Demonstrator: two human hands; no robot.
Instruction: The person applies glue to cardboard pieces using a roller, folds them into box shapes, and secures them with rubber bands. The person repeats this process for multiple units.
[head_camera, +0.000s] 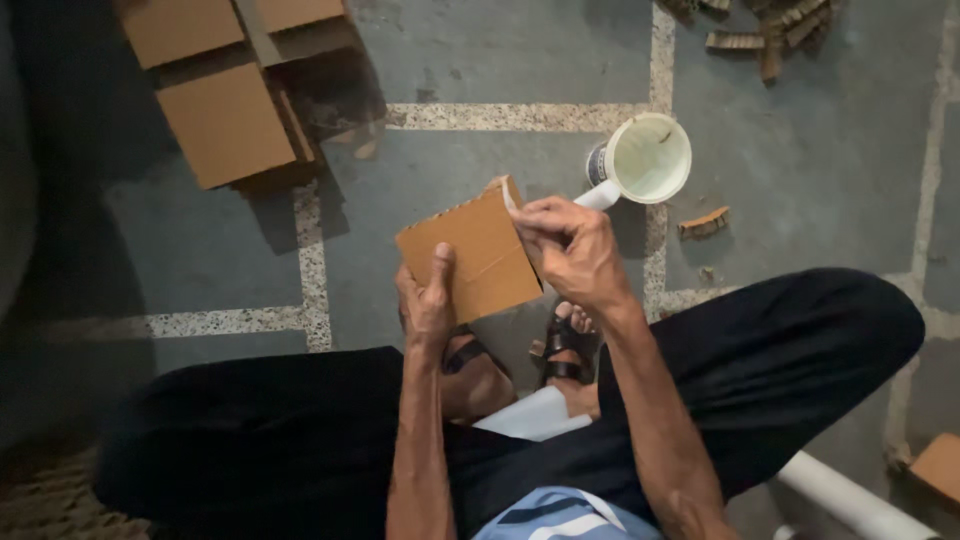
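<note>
My left hand (427, 298) grips the lower edge of a small brown cardboard piece (472, 252), thumb on its face, holding it tilted above my crossed legs. My right hand (573, 250) pinches a thin white stick or brush (600, 197) against the cardboard's upper right edge. Just beyond that hand stands a white cup (648, 158) holding pale liquid, on the grey floor.
Folded brown cardboard boxes (225, 120) lie at the upper left. Small brown cardboard scraps (770, 30) are piled at the top right, one scrap (704, 222) sits near the cup. A white pipe (850, 497) and another cardboard piece (940, 462) lie at the lower right.
</note>
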